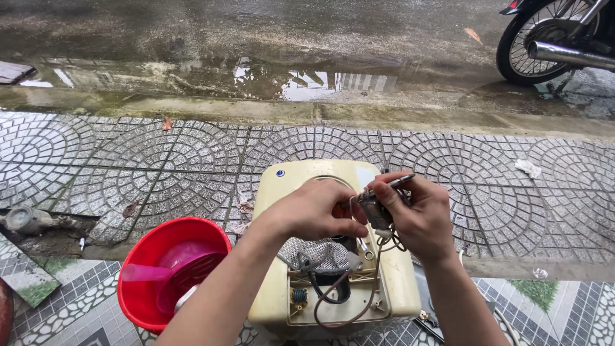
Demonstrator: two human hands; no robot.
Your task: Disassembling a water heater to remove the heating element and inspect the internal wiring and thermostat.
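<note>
Hands (378, 214) hiding small grey part (375, 210), wires partly covered

Small grey part (375, 210) between 2 hands

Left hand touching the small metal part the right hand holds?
Touching. Head view: the left hand has its fingertips pinched against the small grey metal part, which the right hand grips above the cream casing; no gap shows.

Appliance casing (397, 282), lower centre: cream plastic, smooth, semi-gloss. Small part (375, 208), held at centre: dull grey metal. Bucket (138, 288), lower left: glossy red plastic. Paving (192, 154), mid-frame: rough patterned stone tile. Road (256, 38), top: wet, reflective. Exhaust pipe (570, 54), upper right: polished chrome.
</note>
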